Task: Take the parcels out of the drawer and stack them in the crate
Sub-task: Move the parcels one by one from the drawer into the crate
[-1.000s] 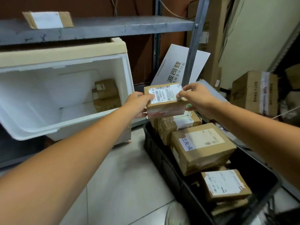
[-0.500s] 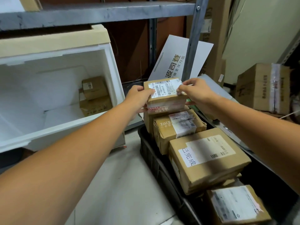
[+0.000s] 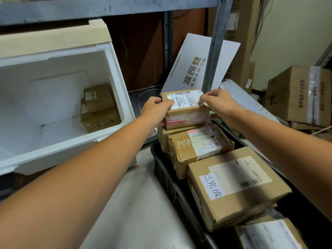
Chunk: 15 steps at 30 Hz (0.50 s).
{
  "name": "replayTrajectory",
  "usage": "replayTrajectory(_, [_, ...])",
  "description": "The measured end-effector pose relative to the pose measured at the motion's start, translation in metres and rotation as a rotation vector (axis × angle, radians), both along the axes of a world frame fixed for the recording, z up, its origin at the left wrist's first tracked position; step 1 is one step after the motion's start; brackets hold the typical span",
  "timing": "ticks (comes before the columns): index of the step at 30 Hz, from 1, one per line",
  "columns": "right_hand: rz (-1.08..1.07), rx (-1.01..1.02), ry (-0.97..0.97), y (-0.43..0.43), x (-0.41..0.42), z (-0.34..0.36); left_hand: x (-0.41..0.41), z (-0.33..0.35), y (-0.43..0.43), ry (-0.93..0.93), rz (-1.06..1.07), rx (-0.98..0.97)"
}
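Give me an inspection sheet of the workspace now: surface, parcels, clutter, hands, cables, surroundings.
Surface: pale floor between white drawer and black crate.
Job's things: held parcel above the far stack in the black crate; two parcels lie in the white drawer.
Clutter: printed white board leans behind the crate; grey mailer beside it.
Hands: left hand and right hand grip the held parcel's ends.
Cables: thin pale line at right, possibly a cord.
Surroundings: metal shelf above; cartons at right.

this is looking like a parcel storeroom: a grey metal shelving rack (image 3: 107,8) is standing at twelve o'clock, labelled brown cardboard parcels (image 3: 233,191) are filling a black plastic crate (image 3: 167,178) at five o'clock, and taped brown cartons (image 3: 291,97) are piling up at three o'clock.
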State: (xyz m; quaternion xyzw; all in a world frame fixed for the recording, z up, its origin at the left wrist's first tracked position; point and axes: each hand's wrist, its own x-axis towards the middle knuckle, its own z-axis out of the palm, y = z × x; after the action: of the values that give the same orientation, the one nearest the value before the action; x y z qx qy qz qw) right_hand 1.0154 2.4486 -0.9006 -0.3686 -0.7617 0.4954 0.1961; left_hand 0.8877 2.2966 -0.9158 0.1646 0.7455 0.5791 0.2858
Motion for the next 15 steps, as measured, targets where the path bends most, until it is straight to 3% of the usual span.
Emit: replayTrajectory(15, [0.057, -0.042, -0.038, 0.0, 0.006, 0.007, 0.004, 0.009, -0.008, 0.018, -0.022, -0.086])
